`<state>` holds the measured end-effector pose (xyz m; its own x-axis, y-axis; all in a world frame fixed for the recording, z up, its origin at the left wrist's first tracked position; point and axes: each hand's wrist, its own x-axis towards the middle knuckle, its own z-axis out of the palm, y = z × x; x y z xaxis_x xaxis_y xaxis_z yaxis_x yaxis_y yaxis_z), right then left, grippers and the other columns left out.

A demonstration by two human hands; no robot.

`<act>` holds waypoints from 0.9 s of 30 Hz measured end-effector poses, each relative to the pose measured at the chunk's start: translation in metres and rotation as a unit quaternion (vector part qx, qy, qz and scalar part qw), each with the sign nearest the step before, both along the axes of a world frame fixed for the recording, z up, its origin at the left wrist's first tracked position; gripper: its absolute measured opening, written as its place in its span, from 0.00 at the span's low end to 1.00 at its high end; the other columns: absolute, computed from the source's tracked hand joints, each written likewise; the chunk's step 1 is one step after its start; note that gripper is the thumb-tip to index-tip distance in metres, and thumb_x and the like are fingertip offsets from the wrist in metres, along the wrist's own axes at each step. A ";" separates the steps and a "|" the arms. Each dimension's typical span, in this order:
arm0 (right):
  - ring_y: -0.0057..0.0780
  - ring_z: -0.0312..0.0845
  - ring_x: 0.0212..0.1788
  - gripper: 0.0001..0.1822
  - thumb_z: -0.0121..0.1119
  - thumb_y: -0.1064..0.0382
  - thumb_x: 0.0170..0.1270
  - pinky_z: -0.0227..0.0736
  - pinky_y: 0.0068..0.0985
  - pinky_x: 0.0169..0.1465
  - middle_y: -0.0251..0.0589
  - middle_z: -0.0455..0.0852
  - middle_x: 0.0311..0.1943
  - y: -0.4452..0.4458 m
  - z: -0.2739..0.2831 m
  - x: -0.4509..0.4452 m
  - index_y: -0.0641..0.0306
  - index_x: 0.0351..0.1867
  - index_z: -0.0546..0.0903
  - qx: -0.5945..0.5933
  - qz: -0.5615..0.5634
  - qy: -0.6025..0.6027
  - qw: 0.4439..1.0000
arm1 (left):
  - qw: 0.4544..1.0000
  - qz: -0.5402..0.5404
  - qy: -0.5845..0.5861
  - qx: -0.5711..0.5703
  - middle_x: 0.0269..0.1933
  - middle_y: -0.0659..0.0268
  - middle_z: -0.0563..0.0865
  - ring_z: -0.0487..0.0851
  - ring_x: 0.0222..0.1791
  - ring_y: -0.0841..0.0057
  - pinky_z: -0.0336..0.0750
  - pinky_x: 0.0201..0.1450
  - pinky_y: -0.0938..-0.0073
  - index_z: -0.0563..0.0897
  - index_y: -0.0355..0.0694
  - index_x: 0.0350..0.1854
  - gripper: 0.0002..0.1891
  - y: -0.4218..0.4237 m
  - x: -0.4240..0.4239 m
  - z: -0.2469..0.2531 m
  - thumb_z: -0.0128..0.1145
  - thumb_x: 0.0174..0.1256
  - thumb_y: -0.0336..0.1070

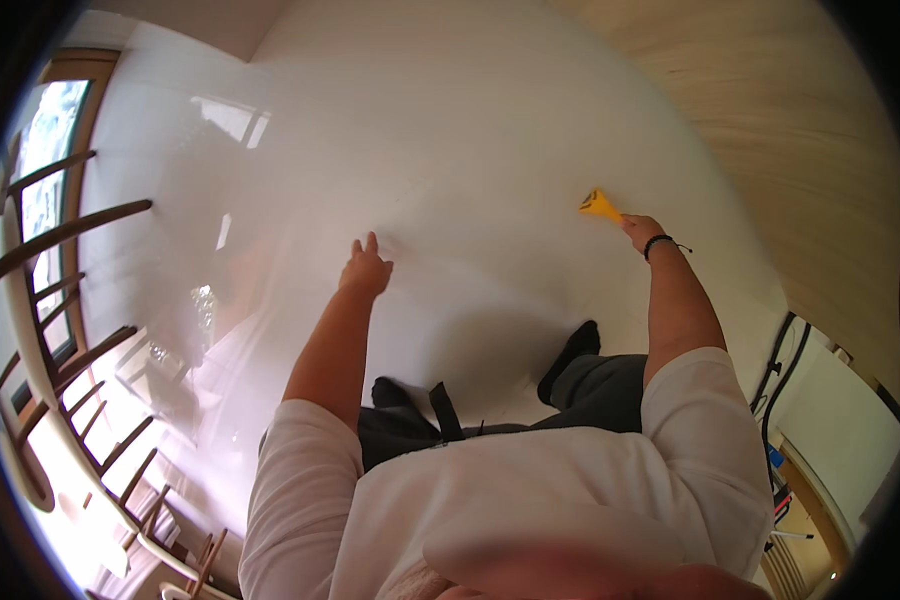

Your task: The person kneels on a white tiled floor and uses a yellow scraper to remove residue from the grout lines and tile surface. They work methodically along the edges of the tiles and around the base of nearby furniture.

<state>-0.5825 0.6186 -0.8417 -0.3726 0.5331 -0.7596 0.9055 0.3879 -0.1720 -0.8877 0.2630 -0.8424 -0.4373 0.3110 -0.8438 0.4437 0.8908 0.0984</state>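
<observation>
A yellow plastic scraper point(601, 205) with dark writing on its wide end is held by its narrow end in my right hand point(642, 229), which wears a dark braided bracelet point(657, 241). The wide end points left over the glossy white floor point(480, 172). My left hand point(367, 268) holds nothing; its fingers are spread just above or on the floor. Whether the fingertips touch the floor I cannot tell. Both arms reach forward, and my feet in dark socks point(577, 346) stand apart below them.
Upturned wooden chairs or stools point(67, 229) line the left side, near a wood-framed window point(94, 97). A wood-grain surface point(780, 112) curves along the right. At lower right are a white panel point(832, 405), black cables point(776, 367) and small items on a shelf.
</observation>
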 end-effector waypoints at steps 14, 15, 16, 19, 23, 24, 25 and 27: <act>0.42 0.73 0.42 0.21 0.38 0.56 0.62 0.67 0.36 0.43 0.48 0.78 0.37 -0.135 0.017 -0.228 0.46 0.58 0.62 -0.057 0.151 0.075 0.984 | 0.995 -0.016 -0.044 -0.088 0.65 0.47 0.31 0.47 0.65 0.55 0.52 0.63 0.64 0.41 0.56 0.65 0.36 0.036 0.002 -0.015 0.35 0.54 0.23; 0.42 0.73 0.41 0.21 0.38 0.56 0.62 0.68 0.36 0.43 0.49 0.78 0.37 -0.135 0.012 -0.227 0.45 0.59 0.61 -0.044 0.153 0.088 0.983 | 0.995 -0.017 -0.042 -0.088 0.65 0.47 0.31 0.46 0.66 0.55 0.52 0.63 0.65 0.41 0.56 0.65 0.36 0.038 0.002 -0.015 0.36 0.54 0.22; 0.42 0.74 0.41 0.21 0.38 0.57 0.62 0.68 0.36 0.43 0.49 0.78 0.37 -0.134 0.004 -0.222 0.43 0.59 0.60 -0.031 0.155 0.099 0.983 | 0.995 -0.020 -0.042 -0.088 0.65 0.47 0.31 0.46 0.66 0.55 0.52 0.63 0.65 0.41 0.56 0.65 0.37 0.040 0.003 -0.016 0.36 0.53 0.22; 0.41 0.74 0.37 0.22 0.38 0.56 0.63 0.69 0.35 0.40 0.49 0.78 0.35 -0.139 0.011 -0.233 0.42 0.60 0.59 -0.007 0.167 0.086 0.982 | 0.995 -0.013 -0.048 -0.091 0.65 0.48 0.31 0.46 0.66 0.55 0.53 0.63 0.65 0.41 0.56 0.65 0.38 0.038 0.006 -0.015 0.37 0.52 0.20; 0.42 0.74 0.35 0.21 0.37 0.55 0.63 0.68 0.34 0.38 0.50 0.78 0.32 -0.140 0.004 -0.221 0.44 0.59 0.60 -0.011 0.139 0.106 0.985 | 0.994 -0.017 -0.055 -0.093 0.65 0.48 0.31 0.46 0.65 0.54 0.53 0.62 0.65 0.42 0.55 0.65 0.36 0.038 0.001 -0.015 0.36 0.54 0.22; 0.43 0.74 0.36 0.21 0.36 0.54 0.63 0.68 0.34 0.39 0.50 0.78 0.32 -0.141 0.001 -0.218 0.44 0.59 0.60 -0.016 0.133 0.105 0.986 | 0.995 -0.015 -0.050 -0.085 0.65 0.48 0.31 0.46 0.65 0.54 0.53 0.62 0.65 0.42 0.55 0.65 0.36 0.039 0.003 -0.016 0.35 0.54 0.22; 0.43 0.74 0.36 0.21 0.36 0.54 0.63 0.68 0.34 0.40 0.51 0.78 0.32 -0.142 -0.001 -0.215 0.44 0.59 0.61 -0.020 0.125 0.104 0.986 | 0.996 -0.015 -0.045 -0.077 0.65 0.48 0.31 0.46 0.65 0.54 0.54 0.62 0.64 0.42 0.55 0.65 0.35 0.039 0.004 -0.016 0.35 0.55 0.23; 0.44 0.73 0.39 0.21 0.34 0.53 0.63 0.66 0.34 0.43 0.53 0.78 0.32 -0.143 -0.009 -0.219 0.45 0.59 0.62 -0.038 0.107 0.114 0.987 | 0.997 -0.021 -0.040 -0.070 0.65 0.47 0.32 0.46 0.65 0.54 0.54 0.62 0.64 0.43 0.55 0.65 0.34 0.041 0.007 -0.018 0.34 0.56 0.25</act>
